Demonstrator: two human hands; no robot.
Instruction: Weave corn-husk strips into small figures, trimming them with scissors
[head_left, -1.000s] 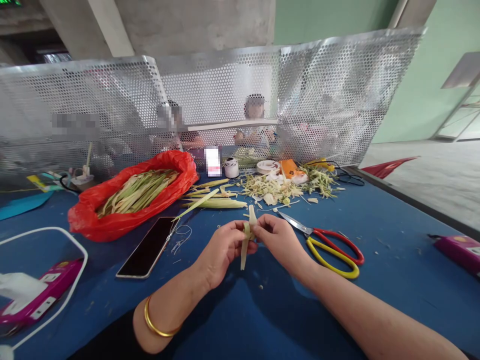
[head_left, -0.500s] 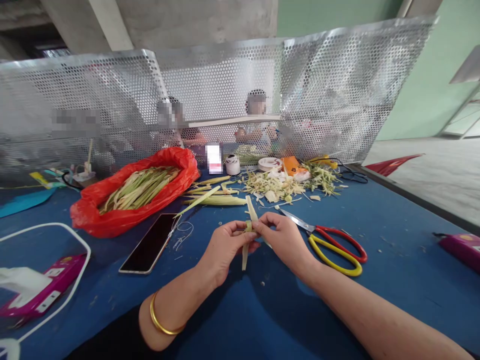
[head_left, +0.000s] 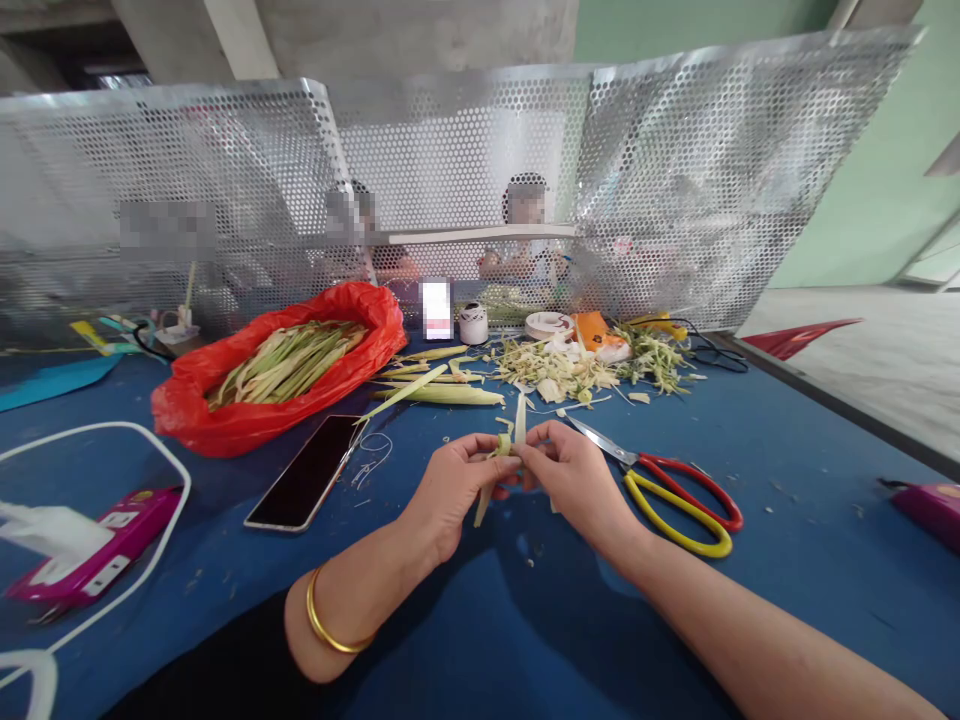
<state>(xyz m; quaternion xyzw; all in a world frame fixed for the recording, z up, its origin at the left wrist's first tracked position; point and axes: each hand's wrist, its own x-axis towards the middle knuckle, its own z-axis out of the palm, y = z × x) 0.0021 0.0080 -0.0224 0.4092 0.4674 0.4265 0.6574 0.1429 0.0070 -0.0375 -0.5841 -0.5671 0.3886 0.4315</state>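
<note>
Both hands meet over the blue table (head_left: 787, 560) and pinch a pale green leaf strip (head_left: 519, 415). My left hand (head_left: 450, 490) grips the strip from the left, fingers closed, with a gold bangle (head_left: 322, 625) on the wrist. My right hand (head_left: 574, 475) pinches the same strip from the right. One end of the strip stands up above the fingers; another end hangs down toward the table below my left hand.
Red and yellow scissors (head_left: 675, 490) lie just right of my right hand. A dark phone (head_left: 307, 485) lies to the left, beside a red bag (head_left: 225, 420) of leaf strips. Leaf scraps (head_left: 570, 370) pile behind. Perforated metal screens (head_left: 465, 190) stand at the back, with people beyond.
The view has shifted slightly. My fingers have worked the strip a little; its upper end now stands more upright and the lower end has swung leftward.
</note>
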